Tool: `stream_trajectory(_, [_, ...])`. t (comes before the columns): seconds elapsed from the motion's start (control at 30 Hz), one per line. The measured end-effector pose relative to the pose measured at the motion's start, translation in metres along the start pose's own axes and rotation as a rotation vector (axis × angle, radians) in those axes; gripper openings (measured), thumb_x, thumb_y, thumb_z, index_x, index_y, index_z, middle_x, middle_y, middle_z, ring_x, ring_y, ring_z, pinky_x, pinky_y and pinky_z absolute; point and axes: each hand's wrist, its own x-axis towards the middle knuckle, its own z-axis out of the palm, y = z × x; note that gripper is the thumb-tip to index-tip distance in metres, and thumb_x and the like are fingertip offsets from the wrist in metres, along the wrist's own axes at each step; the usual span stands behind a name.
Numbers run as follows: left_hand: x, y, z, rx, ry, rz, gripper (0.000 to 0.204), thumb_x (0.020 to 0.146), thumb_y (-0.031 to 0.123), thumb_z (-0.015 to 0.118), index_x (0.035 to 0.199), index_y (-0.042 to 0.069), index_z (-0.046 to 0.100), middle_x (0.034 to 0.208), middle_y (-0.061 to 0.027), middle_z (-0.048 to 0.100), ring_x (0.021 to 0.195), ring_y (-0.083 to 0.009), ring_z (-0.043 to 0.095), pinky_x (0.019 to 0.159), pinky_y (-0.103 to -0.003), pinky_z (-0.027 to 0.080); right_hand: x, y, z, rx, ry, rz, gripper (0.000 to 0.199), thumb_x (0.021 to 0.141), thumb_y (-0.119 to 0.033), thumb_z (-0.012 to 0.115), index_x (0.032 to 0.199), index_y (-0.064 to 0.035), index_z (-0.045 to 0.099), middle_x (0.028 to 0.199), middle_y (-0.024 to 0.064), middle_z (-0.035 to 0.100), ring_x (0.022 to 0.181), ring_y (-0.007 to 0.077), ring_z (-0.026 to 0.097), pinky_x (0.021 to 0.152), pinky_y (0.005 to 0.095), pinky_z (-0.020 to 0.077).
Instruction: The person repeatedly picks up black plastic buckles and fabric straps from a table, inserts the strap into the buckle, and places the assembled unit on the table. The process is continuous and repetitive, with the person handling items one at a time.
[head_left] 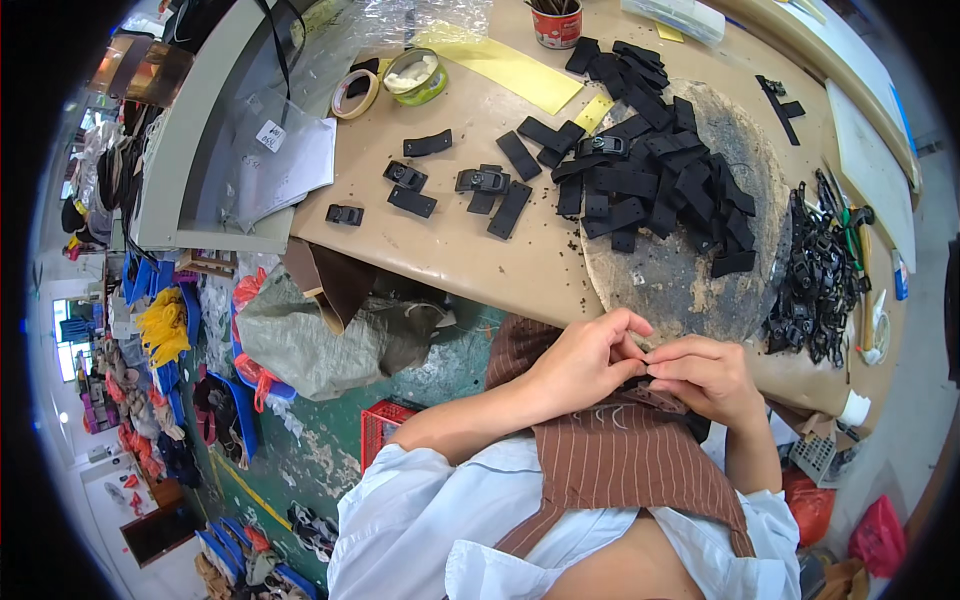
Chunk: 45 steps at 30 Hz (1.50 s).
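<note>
My left hand [585, 362] and my right hand [705, 378] meet just below the table's front edge, over my brown striped apron [620, 465]. Their fingertips pinch one small black strap piece [642, 368] between them; most of it is hidden by the fingers. On the table beyond the hands lies a heap of black strap pieces [655, 170] on a round worn board [690, 275]. More strap pieces, some with buckles [482, 181], are scattered to the left of the heap.
A pile of black plastic buckles [820, 275] lies at the table's right. Tape roll [355, 95], green-rimmed tub [415, 77] and red cup [557, 25] stand at the back. Grey sacks [320, 345] and a red crate [385, 425] sit on the floor at left.
</note>
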Motion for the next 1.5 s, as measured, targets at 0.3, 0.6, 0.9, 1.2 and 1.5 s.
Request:
stream_trajectory(0.3, [0.039,0.004,-0.101,1.001,0.861,0.022,0.023,0.072,0.012,0.069,0.091,0.001,0.063,0.089,-0.0136,0.059,0.078,-0.0293,0.061,0.070,-0.037,0.049,-0.013,0.004,0.006,0.672,0.387,0.269,0.017,0.080,0.007,0.058,0.094,0.0021,0.052,0.094,0.0133,0.058,0.084,0.0175,0.060,0.076,0.0316,0.0545])
stream_trajectory(0.6, [0.031,0.003,-0.110,1.015,0.770,0.009,0.014,0.082,0.007,0.056,0.094,0.000,0.060,0.093,-0.0150,0.062,0.079,-0.0292,0.062,0.071,-0.035,0.051,-0.021,0.011,0.001,0.571,0.361,0.299,0.031,0.079,0.011,0.056,0.107,0.0011,0.048,0.093,0.0115,0.059,0.087,0.0183,0.062,0.073,0.0297,0.0524])
stream_trajectory(0.9, [0.013,0.041,0.003,-0.428,0.268,0.100,0.019,0.093,0.004,0.046,0.110,0.000,0.051,0.092,-0.0046,0.061,0.080,-0.0072,0.058,0.068,-0.022,0.051,0.014,-0.009,-0.007,0.547,0.417,-0.130,0.022,0.065,0.009,0.072,0.083,0.0010,0.062,0.075,0.0153,0.066,0.070,0.0243,0.065,0.065,0.0315,0.0516])
stream_trajectory(1.2, [0.013,0.033,0.010,-0.286,0.220,0.132,0.025,0.094,0.008,0.046,0.117,-0.001,0.050,0.108,-0.0085,0.062,0.095,-0.0129,0.060,0.078,-0.026,0.051,0.004,-0.005,-0.006,0.592,0.437,-0.115,0.022,0.065,0.010,0.071,0.083,0.0005,0.062,0.076,0.0158,0.066,0.071,0.0241,0.065,0.064,0.0315,0.0517])
stream_trajectory(1.5, [0.015,0.028,0.013,-0.340,0.182,0.146,0.026,0.095,0.008,0.045,0.119,0.000,0.050,0.110,-0.0088,0.060,0.097,-0.0127,0.058,0.082,-0.026,0.050,0.008,-0.006,-0.011,0.537,0.426,-0.110,0.023,0.066,0.012,0.070,0.084,0.0007,0.062,0.077,0.0143,0.065,0.073,0.0235,0.065,0.063,0.0313,0.0520])
